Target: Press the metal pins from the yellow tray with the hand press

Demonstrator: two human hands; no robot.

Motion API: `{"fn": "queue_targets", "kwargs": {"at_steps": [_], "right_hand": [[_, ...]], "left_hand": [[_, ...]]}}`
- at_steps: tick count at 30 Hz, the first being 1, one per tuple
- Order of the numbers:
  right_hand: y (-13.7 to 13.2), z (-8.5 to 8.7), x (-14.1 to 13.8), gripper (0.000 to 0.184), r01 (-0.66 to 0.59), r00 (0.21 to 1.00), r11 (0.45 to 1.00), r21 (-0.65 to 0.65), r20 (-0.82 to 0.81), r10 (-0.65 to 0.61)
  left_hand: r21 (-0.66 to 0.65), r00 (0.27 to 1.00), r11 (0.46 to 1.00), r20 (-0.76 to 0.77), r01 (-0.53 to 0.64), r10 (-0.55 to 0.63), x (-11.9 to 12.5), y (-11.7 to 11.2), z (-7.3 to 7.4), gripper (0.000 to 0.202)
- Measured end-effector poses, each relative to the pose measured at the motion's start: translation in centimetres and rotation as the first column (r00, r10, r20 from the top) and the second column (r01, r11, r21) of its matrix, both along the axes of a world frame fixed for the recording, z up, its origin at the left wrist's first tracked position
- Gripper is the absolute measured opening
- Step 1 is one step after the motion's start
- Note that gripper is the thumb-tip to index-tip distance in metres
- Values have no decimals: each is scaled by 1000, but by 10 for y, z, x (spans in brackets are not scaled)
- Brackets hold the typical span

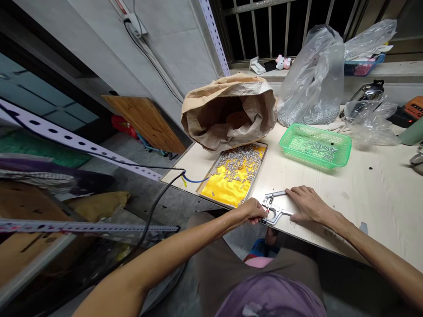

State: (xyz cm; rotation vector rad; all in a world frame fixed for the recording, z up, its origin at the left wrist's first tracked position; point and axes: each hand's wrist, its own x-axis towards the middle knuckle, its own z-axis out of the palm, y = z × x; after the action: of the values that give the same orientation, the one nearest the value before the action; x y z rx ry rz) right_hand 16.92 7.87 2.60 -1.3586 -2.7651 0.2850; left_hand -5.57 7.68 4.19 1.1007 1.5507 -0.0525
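A purple garment [271,296] and brownish trousers [211,259] are nearest, before a pale tabletop [390,202] below a barred window [271,26]. At the table's front edge sit silver spring-loaded pliers [279,212] with a rounded frame, their splayed handles grasped by the right hand [307,204]; the left hand [254,211] pinches its fingers together at the head, hiding whatever they hold.

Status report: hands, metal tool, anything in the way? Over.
Left hand at metal tool, round end; right hand gripping opposite end. Yellow-lined tray beside left hand; no obstruction seen.
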Motion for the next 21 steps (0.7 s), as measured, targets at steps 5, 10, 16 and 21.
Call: {"fn": "queue_targets", "kwargs": {"at_steps": [5, 10, 16, 21], "right_hand": [[-7, 3, -1, 63, 12, 999, 998, -62, -42, -15], [-16, 2, -1, 51, 16, 989, 994, -111, -145, -32], [-26, -7, -2, 60, 9, 974, 995, -100, -225, -32], [-27, -9, 3, 77, 59, 975, 994, -91, -208, -77]], "left_hand": [[-28, 1000, 1000, 2, -12, 12, 3, 1, 5, 33], [149, 991, 984, -111, 94, -78, -3, -10, 6, 25], [743, 885, 494, -300, 450, -355, 12, -22, -5, 24], [674, 625, 175, -511, 717, -590, 38, -1, -12, 57]]}}
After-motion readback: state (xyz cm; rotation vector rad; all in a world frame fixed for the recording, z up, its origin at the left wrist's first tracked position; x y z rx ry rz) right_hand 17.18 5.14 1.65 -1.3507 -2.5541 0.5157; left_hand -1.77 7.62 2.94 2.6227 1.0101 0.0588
